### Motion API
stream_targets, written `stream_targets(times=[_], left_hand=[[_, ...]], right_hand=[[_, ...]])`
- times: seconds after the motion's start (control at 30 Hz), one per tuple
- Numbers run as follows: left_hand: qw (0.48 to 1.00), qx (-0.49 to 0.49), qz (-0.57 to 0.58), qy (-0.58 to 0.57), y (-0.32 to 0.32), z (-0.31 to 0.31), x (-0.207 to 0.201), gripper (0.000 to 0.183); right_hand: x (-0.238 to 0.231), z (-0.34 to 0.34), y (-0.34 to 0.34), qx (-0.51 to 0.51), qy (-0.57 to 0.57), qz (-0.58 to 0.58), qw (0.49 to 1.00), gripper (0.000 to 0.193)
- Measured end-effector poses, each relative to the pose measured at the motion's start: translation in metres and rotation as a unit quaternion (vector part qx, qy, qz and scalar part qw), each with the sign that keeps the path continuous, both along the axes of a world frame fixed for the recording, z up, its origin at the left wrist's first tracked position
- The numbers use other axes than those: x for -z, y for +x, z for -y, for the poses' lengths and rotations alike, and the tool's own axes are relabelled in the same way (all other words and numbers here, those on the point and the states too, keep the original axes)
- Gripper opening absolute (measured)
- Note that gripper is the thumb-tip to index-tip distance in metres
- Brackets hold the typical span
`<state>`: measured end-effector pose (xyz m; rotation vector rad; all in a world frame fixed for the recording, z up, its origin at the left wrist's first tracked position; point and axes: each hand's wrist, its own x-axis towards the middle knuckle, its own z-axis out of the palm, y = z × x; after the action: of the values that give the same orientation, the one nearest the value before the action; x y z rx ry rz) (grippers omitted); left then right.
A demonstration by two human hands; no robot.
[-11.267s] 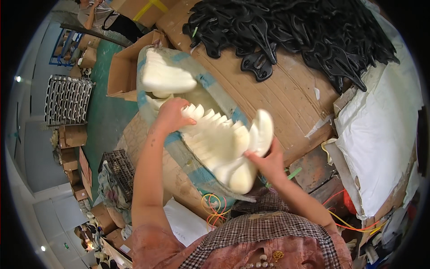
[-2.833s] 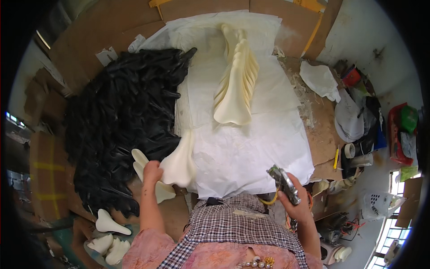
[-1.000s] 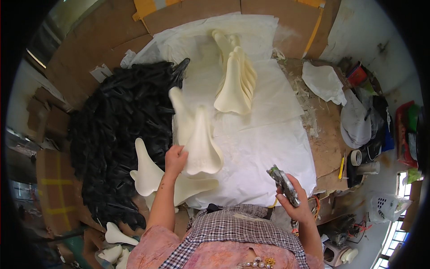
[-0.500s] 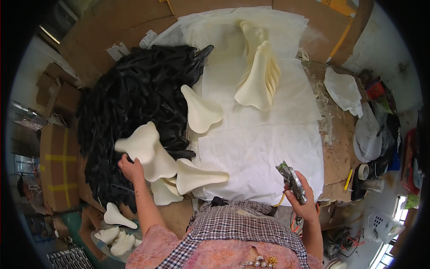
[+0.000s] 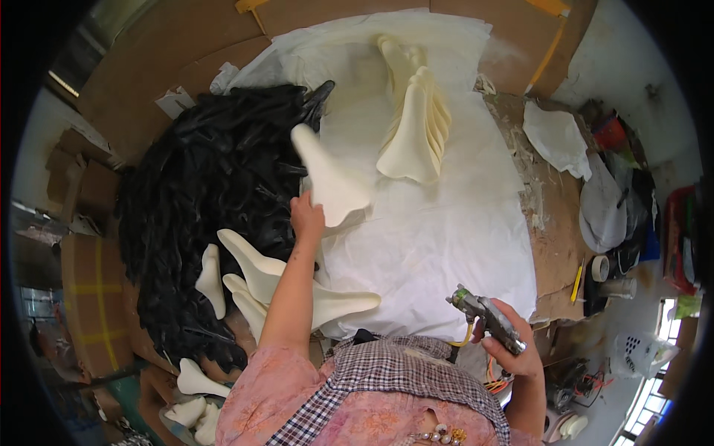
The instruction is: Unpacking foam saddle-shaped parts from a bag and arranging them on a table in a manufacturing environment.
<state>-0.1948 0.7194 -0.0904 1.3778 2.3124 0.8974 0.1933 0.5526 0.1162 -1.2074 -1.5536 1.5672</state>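
My left hand [image 5: 307, 217] grips the lower left edge of a cream bicycle saddle pad [image 5: 338, 186]; the pad is slightly blurred and partly over white sheeting. My right hand [image 5: 512, 343] is closed round a metal spray gun [image 5: 487, 316] at the lower right, its nozzle end pointing up and left. Beneath my left forearm, several more saddle pads [image 5: 256, 267] lie loosely together, partly hidden by the arm. A further pad stands on edge against a heap of black saddle covers [image 5: 201, 178], left of these.
White sheeting [image 5: 416, 245] covers the middle of the table. A nested row of saddle pads [image 5: 416, 141] stands at its far side. Cardboard [image 5: 550, 260] borders the right, with a tape roll [image 5: 599, 269] and yellow cutter [image 5: 577, 282]. A bag of pads [image 5: 195, 416] sits lower left.
My left hand has left the near-left pad group and moved right and away, taking hold of the single middle pad. The near-left pads lie differently. The spray gun has tilted and shifted slightly left.
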Motion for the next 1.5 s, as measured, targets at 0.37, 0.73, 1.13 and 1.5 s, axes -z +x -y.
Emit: stream_targets(times=[0.37,0.73,1.13,1.5], left_hand=[[0.991,0.125,0.043,0.011,0.018,0.048,-0.004,0.041],[0.957,0.183,0.019,-0.224,-0.075,0.097,-0.024,0.038],[0.986,0.163,-0.01,0.018,0.104,-0.132,0.002,0.045],[0.971,0.226,-0.071,-0.015,0.046,-0.023,-0.043,0.019]], right_hand=[[-0.03,0.022,-0.013,0.081,0.051,-0.052,0.994,0.058],[-0.045,0.026,-0.012,0.259,0.161,-0.008,0.952,0.058],[-0.029,0.006,0.021,0.227,0.149,-0.049,0.961,0.062],[-0.025,-0.037,0.031,0.183,0.145,-0.051,0.971,0.062]])
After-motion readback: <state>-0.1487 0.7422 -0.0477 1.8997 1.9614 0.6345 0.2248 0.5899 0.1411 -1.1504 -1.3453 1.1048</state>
